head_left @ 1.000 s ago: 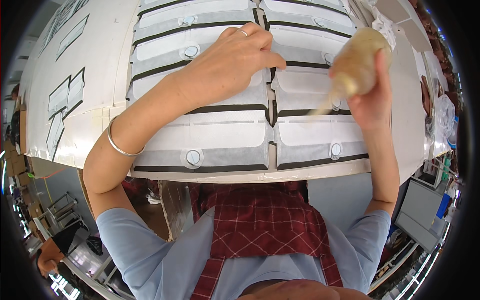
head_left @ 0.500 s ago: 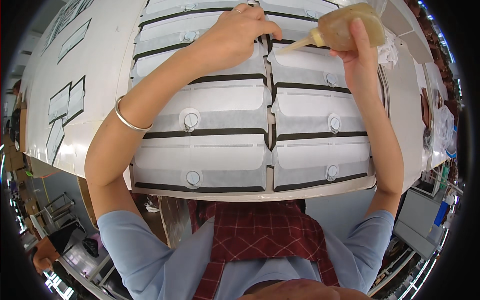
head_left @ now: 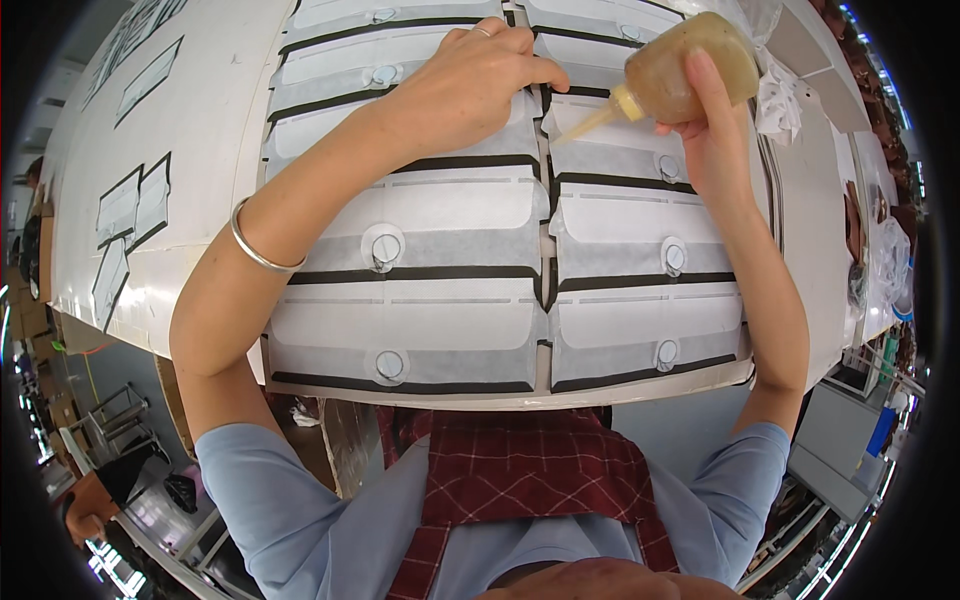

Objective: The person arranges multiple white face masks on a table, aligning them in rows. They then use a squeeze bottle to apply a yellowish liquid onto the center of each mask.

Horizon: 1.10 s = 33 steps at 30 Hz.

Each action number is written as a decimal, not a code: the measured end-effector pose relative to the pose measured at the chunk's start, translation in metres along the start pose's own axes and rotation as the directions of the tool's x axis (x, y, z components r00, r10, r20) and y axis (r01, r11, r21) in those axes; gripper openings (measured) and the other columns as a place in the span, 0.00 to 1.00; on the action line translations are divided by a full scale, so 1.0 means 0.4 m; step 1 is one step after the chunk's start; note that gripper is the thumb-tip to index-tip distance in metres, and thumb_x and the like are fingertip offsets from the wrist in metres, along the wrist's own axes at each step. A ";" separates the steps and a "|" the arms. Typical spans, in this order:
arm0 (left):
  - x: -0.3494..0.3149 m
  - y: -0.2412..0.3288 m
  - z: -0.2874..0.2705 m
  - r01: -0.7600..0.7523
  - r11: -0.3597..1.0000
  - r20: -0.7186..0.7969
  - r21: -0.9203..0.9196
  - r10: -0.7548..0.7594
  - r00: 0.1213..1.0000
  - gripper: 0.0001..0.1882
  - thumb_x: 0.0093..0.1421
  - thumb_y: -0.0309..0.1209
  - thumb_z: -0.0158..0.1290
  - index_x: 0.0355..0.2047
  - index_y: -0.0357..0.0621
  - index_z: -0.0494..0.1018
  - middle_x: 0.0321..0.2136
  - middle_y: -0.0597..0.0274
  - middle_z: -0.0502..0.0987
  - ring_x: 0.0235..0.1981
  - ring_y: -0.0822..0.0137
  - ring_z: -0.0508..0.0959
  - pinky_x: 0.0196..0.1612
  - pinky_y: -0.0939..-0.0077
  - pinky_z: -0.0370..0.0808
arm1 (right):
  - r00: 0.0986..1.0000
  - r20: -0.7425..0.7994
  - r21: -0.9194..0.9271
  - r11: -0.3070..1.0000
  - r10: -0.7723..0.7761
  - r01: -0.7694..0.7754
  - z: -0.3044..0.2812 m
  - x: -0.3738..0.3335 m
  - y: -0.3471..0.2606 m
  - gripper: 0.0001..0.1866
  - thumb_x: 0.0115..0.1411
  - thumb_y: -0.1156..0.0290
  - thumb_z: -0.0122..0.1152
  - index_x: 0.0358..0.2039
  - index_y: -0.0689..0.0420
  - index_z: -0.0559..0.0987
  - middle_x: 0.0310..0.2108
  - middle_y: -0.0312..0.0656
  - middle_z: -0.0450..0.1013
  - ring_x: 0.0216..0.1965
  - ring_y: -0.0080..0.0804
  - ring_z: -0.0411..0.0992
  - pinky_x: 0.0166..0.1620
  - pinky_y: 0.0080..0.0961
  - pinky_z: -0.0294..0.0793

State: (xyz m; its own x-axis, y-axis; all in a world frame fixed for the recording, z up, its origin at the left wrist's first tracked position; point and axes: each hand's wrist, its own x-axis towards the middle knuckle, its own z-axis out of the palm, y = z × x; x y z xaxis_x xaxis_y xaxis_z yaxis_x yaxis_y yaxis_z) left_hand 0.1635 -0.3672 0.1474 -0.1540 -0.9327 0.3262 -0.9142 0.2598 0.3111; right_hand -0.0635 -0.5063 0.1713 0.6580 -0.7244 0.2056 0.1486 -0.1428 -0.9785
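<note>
My right hand (head_left: 708, 125) is wrapped round a squeeze bottle (head_left: 690, 68) of yellowish, see-through liquid, perhaps glue. Its thin nozzle tilts down to the left, with the tip near the left edge of a white and grey flat piece (head_left: 610, 130) in the right column. Across the gap, my left hand (head_left: 480, 85) is over the left column, fingers curled and thumb stretched toward the gap. Its fingertips are hidden, so what they grip cannot be made out. The pieces have black edge strips, and on many a round button (head_left: 384, 248) shows.
Several more pieces lie in two columns on the pale worktable (head_left: 215, 130). Small black-edged pieces (head_left: 120, 208) lie at the left. Crumpled white paper (head_left: 778, 105) sits by the bottle. At the far right is a clear plastic bag (head_left: 888, 250).
The bottle has moved slightly left and down, bringing its nozzle tip closer to the gap between the columns. My left hand has shifted a little downward, still curled.
</note>
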 end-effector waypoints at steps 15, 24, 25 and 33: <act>0.008 -0.016 -0.020 0.022 0.999 -0.054 -0.031 -0.024 0.998 0.28 0.56 0.10 0.39 0.49 0.48 0.79 0.33 0.58 0.72 0.41 0.57 0.70 0.50 0.62 0.68 | 0.989 0.031 0.510 0.849 0.145 -0.141 -0.060 0.008 -0.036 0.28 0.69 0.49 0.57 0.59 0.59 0.70 0.51 0.42 0.75 0.48 0.27 0.78 0.26 0.15 0.77; 0.086 -0.118 -0.003 0.159 0.986 -0.037 -0.054 -0.161 0.986 0.30 0.56 0.11 0.37 0.50 0.54 0.77 0.39 0.57 0.73 0.45 0.57 0.70 0.55 0.63 0.69 | 0.991 -0.128 0.156 0.986 -0.045 0.065 -0.087 0.175 0.049 0.25 0.68 0.52 0.60 0.56 0.57 0.72 0.47 0.39 0.77 0.44 0.23 0.79 0.32 0.17 0.82; 0.090 -0.122 0.001 0.165 0.986 -0.026 -0.026 -0.166 0.986 0.31 0.56 0.11 0.37 0.51 0.54 0.77 0.39 0.57 0.74 0.46 0.56 0.70 0.55 0.63 0.70 | 0.981 -0.192 0.171 0.984 -0.019 0.053 -0.024 0.170 0.047 0.25 0.65 0.50 0.65 0.54 0.52 0.73 0.40 0.38 0.80 0.35 0.22 0.81 0.25 0.19 0.80; 0.100 -0.135 0.005 0.111 0.993 -0.015 0.034 -0.110 0.994 0.32 0.55 0.10 0.39 0.51 0.55 0.79 0.38 0.59 0.75 0.46 0.56 0.72 0.55 0.62 0.71 | 0.988 -0.151 0.084 0.995 -0.046 0.059 0.005 0.215 0.086 0.23 0.66 0.52 0.64 0.53 0.53 0.73 0.40 0.38 0.80 0.34 0.23 0.81 0.25 0.18 0.80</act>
State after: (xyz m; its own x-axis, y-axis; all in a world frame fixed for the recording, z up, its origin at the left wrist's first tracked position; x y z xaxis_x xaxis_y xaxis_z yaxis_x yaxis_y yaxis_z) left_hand 0.2059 -0.4191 0.1418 -0.0464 -0.9517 0.3034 -0.9377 0.1462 0.3153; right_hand -0.0006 -0.5721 0.1553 0.5318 -0.8104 0.2460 0.2483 -0.1285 -0.9601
